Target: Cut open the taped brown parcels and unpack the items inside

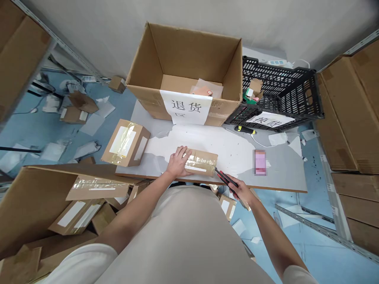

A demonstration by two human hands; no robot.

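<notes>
A small taped cardboard box (203, 161) lies near the front edge of the white table (281, 173). My left hand (178, 161) grips its left end, fingers over the top and side. In my right hand (241, 191) is a utility knife (226, 179), black with some red. The knife's tip meets the right end of the box, near the end of the clear tape; whether it has cut in, I cannot tell. A larger taped box (127, 142) with white labels sits at the table's left edge.
At the back stand a big open carton (189, 51) with a paper sign and a black plastic crate (296, 90) holding small boxes. A yellow-black tool (245, 130) and a pink blurred object (260, 162) lie rightward. A carton of parcels (38, 197) is at the left.
</notes>
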